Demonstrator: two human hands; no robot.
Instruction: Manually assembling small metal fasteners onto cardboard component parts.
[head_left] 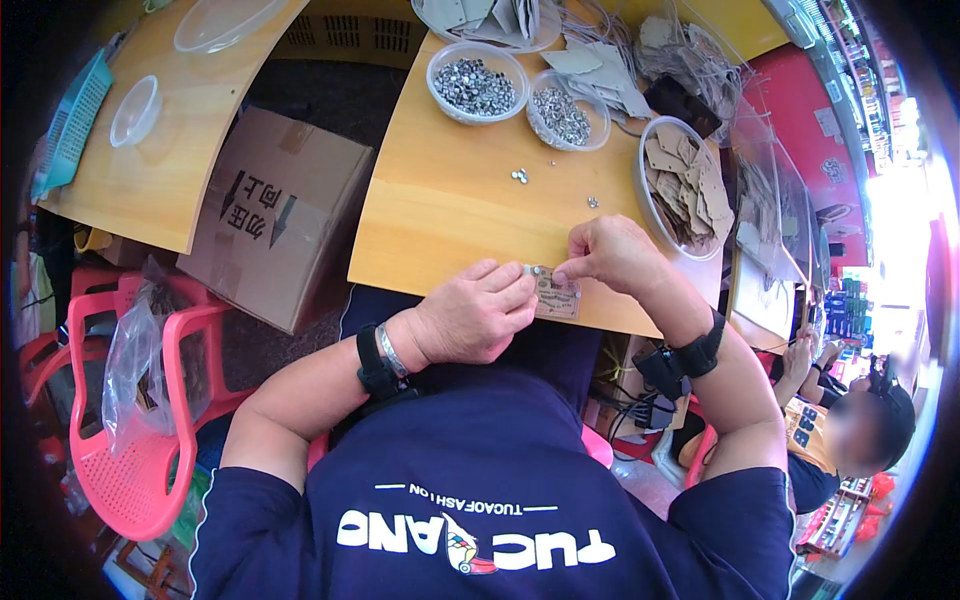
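Observation:
Both hands meet over a small tan printed card tag [557, 299] at the table's near edge. My left hand [478, 312] is closed, its fingertips gripping the tag's left side. A small silvery metal snap piece shows at the tag's upper left, beside those fingertips. My right hand [610, 252] has its thumb and fingers pinched at the upper right corner of the tag. Whether a tiny metal part is also between the right fingers, I cannot make out. Loose metal snap pieces [520, 176] lie on the tabletop beyond my hands.
Farther back stand a bowl of dark-and-silver snap pieces [477, 88] and a bowl of silvery ones [562, 115]. A tub of tan tags [690, 185] stands at the right. Left are a cardboard box [275, 215] and pink chair [125, 490]. Another person [815, 430] sits far right.

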